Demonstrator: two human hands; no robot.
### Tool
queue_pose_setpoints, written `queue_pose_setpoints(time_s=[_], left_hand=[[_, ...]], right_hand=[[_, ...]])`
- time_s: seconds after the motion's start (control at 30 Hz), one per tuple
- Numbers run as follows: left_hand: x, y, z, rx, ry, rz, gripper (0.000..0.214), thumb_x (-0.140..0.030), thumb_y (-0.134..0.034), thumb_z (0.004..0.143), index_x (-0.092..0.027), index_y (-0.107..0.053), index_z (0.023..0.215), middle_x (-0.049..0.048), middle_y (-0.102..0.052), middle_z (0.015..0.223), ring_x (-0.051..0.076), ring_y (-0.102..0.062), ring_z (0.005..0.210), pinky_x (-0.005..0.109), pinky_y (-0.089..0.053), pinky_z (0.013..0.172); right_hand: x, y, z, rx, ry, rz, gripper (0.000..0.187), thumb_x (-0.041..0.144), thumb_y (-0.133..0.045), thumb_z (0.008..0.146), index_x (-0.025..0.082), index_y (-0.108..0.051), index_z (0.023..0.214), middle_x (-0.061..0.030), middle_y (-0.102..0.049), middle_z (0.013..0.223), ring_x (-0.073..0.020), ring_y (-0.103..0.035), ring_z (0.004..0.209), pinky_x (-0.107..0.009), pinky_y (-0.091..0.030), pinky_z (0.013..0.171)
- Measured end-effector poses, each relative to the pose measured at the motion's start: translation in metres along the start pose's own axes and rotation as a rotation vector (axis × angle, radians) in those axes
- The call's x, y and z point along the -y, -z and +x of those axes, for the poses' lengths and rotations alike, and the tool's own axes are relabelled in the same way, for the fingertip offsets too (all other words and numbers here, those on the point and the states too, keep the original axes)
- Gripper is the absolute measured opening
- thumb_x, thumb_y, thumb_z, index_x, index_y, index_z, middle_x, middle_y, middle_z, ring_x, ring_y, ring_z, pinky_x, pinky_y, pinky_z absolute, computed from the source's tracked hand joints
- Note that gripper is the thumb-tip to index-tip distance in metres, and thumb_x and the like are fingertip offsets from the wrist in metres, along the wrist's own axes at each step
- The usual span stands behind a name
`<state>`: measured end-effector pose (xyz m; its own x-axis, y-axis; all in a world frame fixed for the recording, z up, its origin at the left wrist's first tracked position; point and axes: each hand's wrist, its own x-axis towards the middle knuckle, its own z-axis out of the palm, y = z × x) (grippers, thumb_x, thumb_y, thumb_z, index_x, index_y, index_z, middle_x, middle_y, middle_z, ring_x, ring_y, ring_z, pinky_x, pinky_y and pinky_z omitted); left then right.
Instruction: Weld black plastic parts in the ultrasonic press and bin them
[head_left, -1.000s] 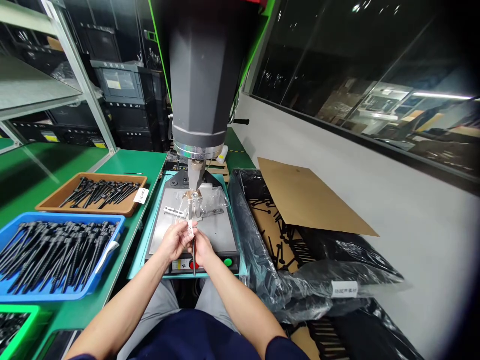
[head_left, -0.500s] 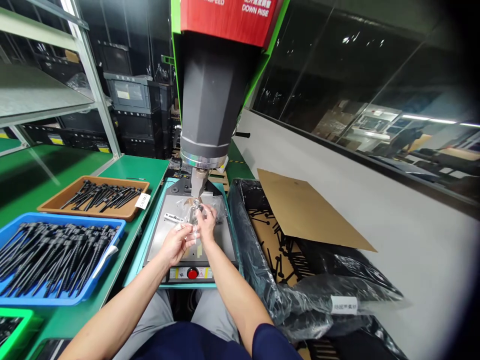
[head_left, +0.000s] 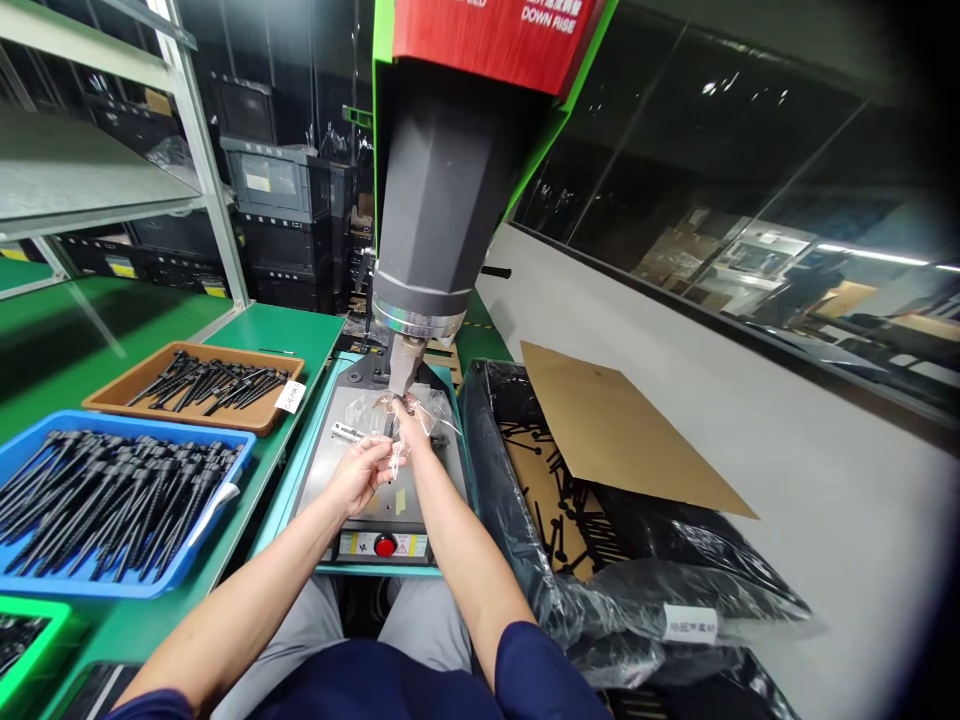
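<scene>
My left hand is closed, its thumb and fingertips pinching a small clear plastic piece above the metal base plate. Just beyond it, my right hand reaches in under the grey metal tip of a press machine. The right fingers are bent over the fixture in the middle of the plate, and what they grip is hidden. Clear plastic film or thin clear parts lie around the fixture. A small silver bar is fixed left of my fingers.
To the left, a blue tray and a brown tray hold many black rod-like parts. A red button sits on the machine's front. On the right stands a plastic-lined box of black parts, partly covered by a cardboard sheet.
My right hand has moved forward, further under the machine's tip. My left hand stays near the same spot with the clear piece. The whole view has shifted slightly.
</scene>
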<state>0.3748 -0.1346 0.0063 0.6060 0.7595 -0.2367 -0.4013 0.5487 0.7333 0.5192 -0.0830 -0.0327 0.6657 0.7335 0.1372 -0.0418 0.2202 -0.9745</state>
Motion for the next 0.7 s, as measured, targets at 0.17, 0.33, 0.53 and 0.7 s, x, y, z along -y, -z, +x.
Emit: queue_pose_setpoints(time_s=[0.17,0.33,0.53,0.7], left_hand=[[0.001,0.005,0.003,-0.001,0.005,0.001,0.019,-0.015,-0.070,0.078,-0.014,-0.055,0.090,0.0093,-0.073,0.089,0.017,-0.073,0.069,0.020,-0.058,0.051],[0.002,0.006,0.002,-0.005,0.012,0.008,0.018,-0.016,-0.070,0.079,-0.014,-0.055,0.088,0.0087,-0.073,0.087,0.017,-0.072,0.069,0.020,-0.057,0.052],[0.003,0.005,0.003,-0.006,0.012,0.011,0.019,-0.016,-0.071,0.078,-0.014,-0.055,0.088,0.0087,-0.073,0.087,0.017,-0.072,0.068,0.020,-0.056,0.051],[0.006,0.005,0.004,-0.026,0.010,0.045,0.021,-0.019,-0.073,0.076,-0.014,-0.056,0.087,0.0095,-0.073,0.089,0.016,-0.071,0.068,0.020,-0.055,0.050]], right_hand=[[0.006,0.006,0.002,0.079,0.009,0.065,0.039,0.044,-0.068,0.072,0.021,-0.067,0.104,-0.0044,-0.073,0.104,-0.0213,-0.067,0.099,-0.033,-0.051,0.088],[0.006,0.013,0.006,0.106,0.029,0.022,0.032,0.044,-0.064,0.074,0.021,-0.069,0.096,-0.0030,-0.073,0.098,-0.0198,-0.066,0.098,-0.032,-0.049,0.088],[0.002,0.011,0.009,0.065,0.049,-0.012,0.027,0.040,-0.071,0.068,0.021,-0.067,0.087,-0.0003,-0.070,0.083,-0.0179,-0.065,0.082,-0.031,-0.049,0.080],[-0.003,0.018,0.012,0.090,-0.061,0.135,0.038,0.040,-0.071,0.066,0.024,-0.068,0.099,-0.0024,-0.071,0.100,-0.0195,-0.064,0.092,-0.030,-0.050,0.078]])
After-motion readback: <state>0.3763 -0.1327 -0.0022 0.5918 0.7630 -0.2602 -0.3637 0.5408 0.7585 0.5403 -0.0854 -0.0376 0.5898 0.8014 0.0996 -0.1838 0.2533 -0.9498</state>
